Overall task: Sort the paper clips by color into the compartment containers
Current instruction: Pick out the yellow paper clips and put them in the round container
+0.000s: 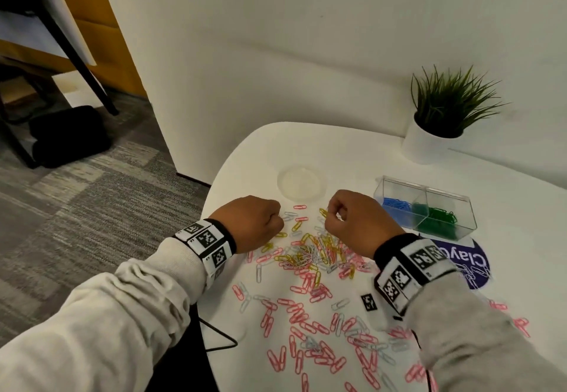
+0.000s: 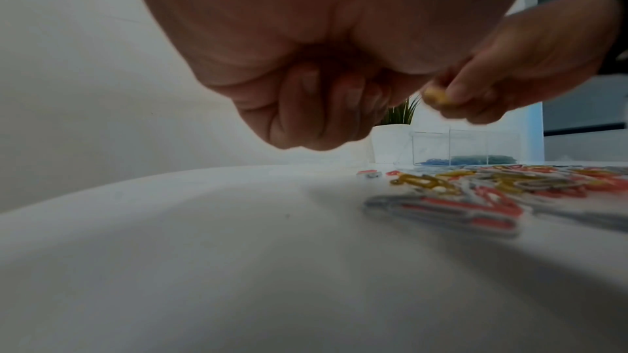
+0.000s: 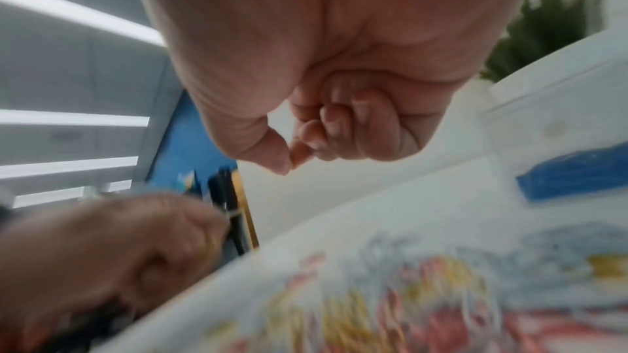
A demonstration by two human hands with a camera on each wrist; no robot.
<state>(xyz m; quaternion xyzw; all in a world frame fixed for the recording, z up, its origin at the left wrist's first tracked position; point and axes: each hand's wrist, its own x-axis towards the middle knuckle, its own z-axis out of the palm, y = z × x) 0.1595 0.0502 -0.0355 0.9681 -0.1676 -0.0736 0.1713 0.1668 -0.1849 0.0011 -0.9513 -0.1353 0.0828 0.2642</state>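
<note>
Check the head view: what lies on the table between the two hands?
Between the left hand and the right hand, loose paper clips lie on the white table: pink, yellow and white.

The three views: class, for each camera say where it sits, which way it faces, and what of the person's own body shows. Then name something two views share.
Head: worn on the head, facing forward and down at the white table; shows both sleeved forearms, left hand and right hand.
Left wrist: low over the table, facing along the curled left hand toward the clear compartment box; the right hand shows too.
Right wrist: blurred, facing along the right hand.
Shared: head and left wrist both show the potted plant.
</note>
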